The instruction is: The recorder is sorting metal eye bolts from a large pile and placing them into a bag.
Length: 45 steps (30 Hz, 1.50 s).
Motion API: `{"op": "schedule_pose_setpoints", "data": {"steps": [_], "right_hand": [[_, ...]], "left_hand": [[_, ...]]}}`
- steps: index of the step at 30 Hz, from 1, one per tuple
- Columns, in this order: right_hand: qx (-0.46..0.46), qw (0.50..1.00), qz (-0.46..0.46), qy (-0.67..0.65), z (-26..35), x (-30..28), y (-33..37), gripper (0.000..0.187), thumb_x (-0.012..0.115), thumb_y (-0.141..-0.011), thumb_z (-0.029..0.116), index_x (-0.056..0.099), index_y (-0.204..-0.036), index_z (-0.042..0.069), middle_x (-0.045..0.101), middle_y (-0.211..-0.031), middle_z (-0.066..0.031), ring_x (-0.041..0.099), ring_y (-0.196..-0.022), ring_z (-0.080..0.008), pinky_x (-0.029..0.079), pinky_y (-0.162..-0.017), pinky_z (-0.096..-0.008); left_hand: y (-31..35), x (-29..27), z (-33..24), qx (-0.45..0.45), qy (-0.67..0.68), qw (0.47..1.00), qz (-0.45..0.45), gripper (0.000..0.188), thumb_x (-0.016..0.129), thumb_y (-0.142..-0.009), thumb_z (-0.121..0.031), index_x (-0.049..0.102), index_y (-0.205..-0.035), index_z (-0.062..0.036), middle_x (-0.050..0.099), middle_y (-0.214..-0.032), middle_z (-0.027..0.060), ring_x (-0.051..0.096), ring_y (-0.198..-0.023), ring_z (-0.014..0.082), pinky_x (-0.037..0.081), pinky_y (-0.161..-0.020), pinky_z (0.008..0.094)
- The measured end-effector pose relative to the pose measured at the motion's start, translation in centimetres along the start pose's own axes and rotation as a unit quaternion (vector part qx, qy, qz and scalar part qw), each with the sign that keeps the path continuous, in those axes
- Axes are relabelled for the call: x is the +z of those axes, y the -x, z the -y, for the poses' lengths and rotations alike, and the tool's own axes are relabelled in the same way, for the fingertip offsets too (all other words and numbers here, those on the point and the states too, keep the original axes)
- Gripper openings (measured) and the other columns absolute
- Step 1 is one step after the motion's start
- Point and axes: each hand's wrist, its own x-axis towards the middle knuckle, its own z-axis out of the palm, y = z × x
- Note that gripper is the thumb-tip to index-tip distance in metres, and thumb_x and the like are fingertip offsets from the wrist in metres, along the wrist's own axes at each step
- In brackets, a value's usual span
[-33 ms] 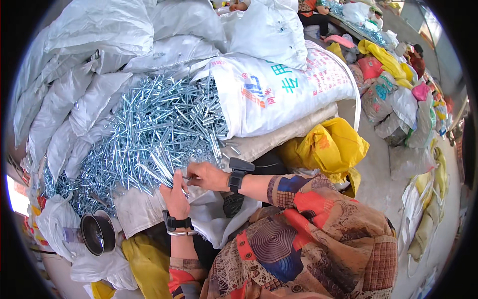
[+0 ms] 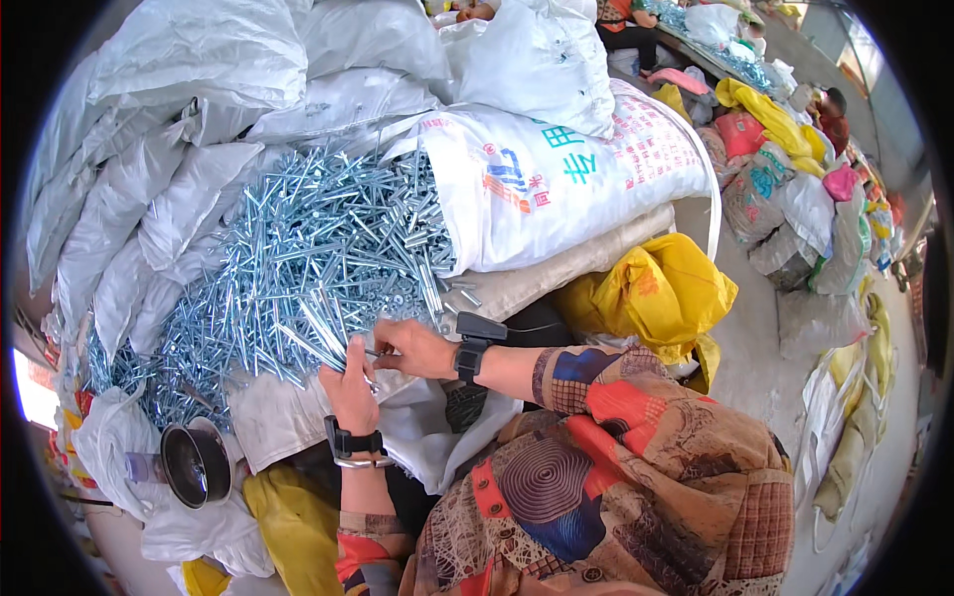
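Note:
A wide heap of shiny silver metal rods and short sleeves [image 2: 328, 228], like long bolts or anchors, lies in front of me. My left hand [image 2: 350, 385] is closed around a small bundle of long metal rods [image 2: 320, 333], which point up and left over the heap's near edge. Close against it, my right hand [image 2: 412, 348] has its fingers pinched together at the near ends of the bundle. A thin dark piece shows at the right fingertips, too small to name. Several small washers or nuts [image 2: 397, 301] lie just beyond the right hand.
An open white printed sack [image 2: 576, 189] lies to the right of the heap. White sacks [image 2: 199, 60] are piled behind and left. A dark round pan [image 2: 196, 465] stands at lower left. A yellow bag [image 2: 661, 298] sits at right. Other people [image 2: 628, 25] are farther off.
My right hand has shifted very slightly, its fingers still at the bundle. The left hand and the rods look the same.

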Motion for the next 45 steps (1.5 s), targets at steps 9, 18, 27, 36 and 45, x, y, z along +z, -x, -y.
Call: {"op": "schedule_pose_setpoints", "data": {"steps": [9,18,27,36,45], "right_hand": [[0.019,0.997,-0.040,-0.068,0.5,0.3,1.7,0.048,0.072,-0.084,0.016,0.055,-0.127,0.003,0.067,-0.104,-0.0161,0.067,-0.095,-0.0320,0.053,-0.081,-0.0405],[0.119,0.983,-0.056,-0.130,-0.5,0.3,1.6,0.045,0.046,-0.103,0.029,0.047,-0.141,0.005,0.067,-0.101,-0.0146,0.065,-0.098,-0.0248,0.050,-0.087,-0.0360],[0.145,0.966,-0.135,-0.169,-0.8,-0.6,2.0,0.050,0.047,-0.103,0.032,0.042,-0.146,0.007,0.065,-0.087,-0.0098,0.062,-0.081,-0.0169,0.050,-0.077,-0.0327],[0.087,0.981,-0.094,-0.147,-1.9,0.4,2.7,0.057,0.046,-0.103,0.033,0.035,-0.151,0.006,0.062,-0.116,-0.0168,0.059,-0.102,-0.0205,0.047,-0.094,-0.0354],[0.063,0.980,-0.020,-0.188,-1.3,-0.1,2.6,0.056,0.054,-0.100,0.033,0.041,-0.146,0.004,0.060,-0.094,-0.0081,0.057,-0.084,-0.0156,0.048,-0.078,-0.0329]], "left_hand": [[0.1,0.8,0.2,-0.003,-0.030,1.000,-0.005,0.016,0.065,-0.094,-0.016,0.058,-0.082,-0.0072,0.052,-0.063,-0.0043,0.042,-0.051,0.0041,0.031,-0.047,0.0237],[0.4,1.5,-0.5,-0.017,-0.043,0.999,-0.015,0.022,0.067,-0.092,-0.014,0.056,-0.074,-0.0103,0.050,-0.059,-0.0045,0.043,-0.048,0.0047,0.030,-0.045,0.0235],[0.7,2.0,-0.1,0.003,-0.065,0.998,-0.020,0.023,0.065,-0.093,-0.013,0.054,-0.073,-0.0102,0.050,-0.059,-0.0041,0.042,-0.048,0.0056,0.031,-0.046,0.0244],[1.0,2.6,-0.5,-0.001,-0.097,0.995,-0.011,0.019,0.066,-0.093,-0.014,0.055,-0.077,-0.0090,0.050,-0.062,-0.0041,0.043,-0.050,0.0060,0.032,-0.047,0.0246],[1.1,2.2,0.0,0.001,-0.074,0.997,-0.024,0.017,0.065,-0.093,-0.012,0.055,-0.080,-0.0084,0.050,-0.061,-0.0043,0.043,-0.050,0.0059,0.033,-0.047,0.0246]]}}
